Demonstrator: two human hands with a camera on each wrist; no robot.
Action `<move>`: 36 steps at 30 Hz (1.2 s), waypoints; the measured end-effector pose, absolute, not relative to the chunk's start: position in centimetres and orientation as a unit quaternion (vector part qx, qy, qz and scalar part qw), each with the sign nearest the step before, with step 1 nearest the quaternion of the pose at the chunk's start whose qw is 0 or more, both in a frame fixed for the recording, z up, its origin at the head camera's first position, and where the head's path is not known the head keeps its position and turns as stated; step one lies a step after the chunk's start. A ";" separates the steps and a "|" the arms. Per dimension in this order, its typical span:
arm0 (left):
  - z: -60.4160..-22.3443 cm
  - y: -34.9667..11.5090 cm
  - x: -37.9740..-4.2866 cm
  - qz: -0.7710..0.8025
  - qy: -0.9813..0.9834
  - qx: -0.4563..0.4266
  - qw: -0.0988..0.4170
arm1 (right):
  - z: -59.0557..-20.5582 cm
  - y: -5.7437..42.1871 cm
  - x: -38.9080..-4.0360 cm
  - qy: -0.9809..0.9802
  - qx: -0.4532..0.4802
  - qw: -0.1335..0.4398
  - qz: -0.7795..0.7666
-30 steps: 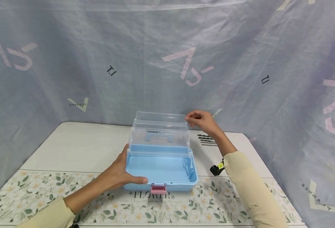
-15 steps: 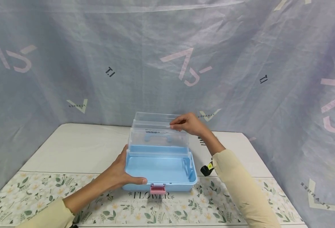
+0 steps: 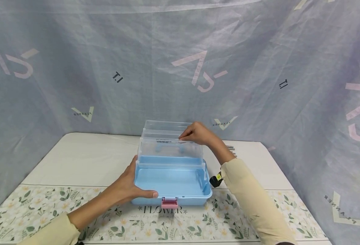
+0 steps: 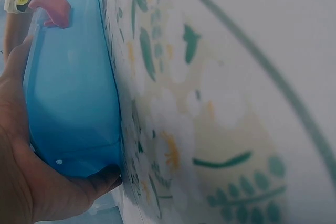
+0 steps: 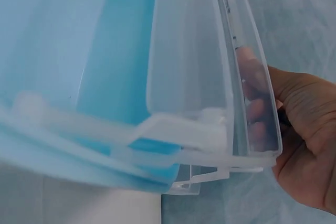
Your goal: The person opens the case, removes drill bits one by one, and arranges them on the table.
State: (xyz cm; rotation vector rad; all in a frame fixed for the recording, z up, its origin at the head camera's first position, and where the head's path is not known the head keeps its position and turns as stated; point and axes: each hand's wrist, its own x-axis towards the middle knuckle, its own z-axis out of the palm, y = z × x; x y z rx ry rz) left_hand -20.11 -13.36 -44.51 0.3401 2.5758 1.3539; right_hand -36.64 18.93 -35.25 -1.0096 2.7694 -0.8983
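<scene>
A light-blue toolbox [image 3: 170, 178] stands open, its clear fold-out trays [image 3: 167, 149] raised at the back and a pink latch [image 3: 169, 203] in front. My left hand [image 3: 126, 183] grips its left side, thumb along the front rim; the left wrist view shows that hand round the blue wall [image 4: 73, 87]. My right hand [image 3: 198, 133] is at an upper clear tray, fingertips pinched together by thin drill bits [image 3: 164, 141]. It seems to pinch a drill bit, largely hidden. The right wrist view shows its fingers [image 5: 256, 109] through the tray wall.
More drill bits [image 3: 230, 148] lie on the white table [image 3: 91, 153] at the back right, partly covered by my right forearm. A flower-print strip [image 3: 106, 228] runs along the front. Grey printed fabric [image 3: 137, 68] hangs behind and at the sides.
My right hand has moved left from the upper tray's right corner to over its middle right, with the fingertips now lower. My left hand and the toolbox have stayed put.
</scene>
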 end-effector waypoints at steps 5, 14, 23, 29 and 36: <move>-44.5 -13.4 -20.1 0.460 0.874 0.114 0.108 | -34.9 18.8 -36.6 0.901 -0.327 0.041 -0.281; -44.7 -13.4 -20.0 0.459 0.875 0.111 0.109 | -35.1 19.3 -36.5 0.891 -0.336 0.064 -0.299; -44.4 -13.3 -19.8 0.456 0.876 0.097 0.123 | -35.0 21.1 -36.1 0.866 -0.315 0.077 -0.380; -44.4 -13.2 -19.8 0.448 0.880 0.099 0.120 | -35.0 22.7 -36.0 0.851 -0.292 0.077 -0.430; -44.6 -13.4 -20.0 0.456 0.877 0.121 0.092 | -34.8 24.5 -36.0 0.847 -0.279 0.083 -0.445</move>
